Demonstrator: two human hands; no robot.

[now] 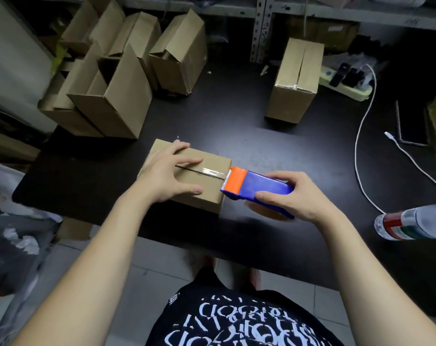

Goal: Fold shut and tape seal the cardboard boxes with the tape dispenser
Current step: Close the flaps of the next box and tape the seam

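Up front on the black table (249, 136), a small cardboard box (207, 196) sits folded shut, clear tape (212, 172) partly along its seam. Left hand (167, 173) presses flat, fingers spread, on its flaps. Right hand (291, 196) grips the blue-and-orange tape dispenser (252, 184), blade at the box's right edge. Open boxes (112, 78) stand far left, contents unseen; a taped box (295, 81) stands far right.

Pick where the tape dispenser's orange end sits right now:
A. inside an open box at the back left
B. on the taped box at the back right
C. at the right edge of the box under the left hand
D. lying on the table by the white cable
C: the right hand holds the tape dispenser with its orange end at the right edge of the box, which the left hand presses flat.
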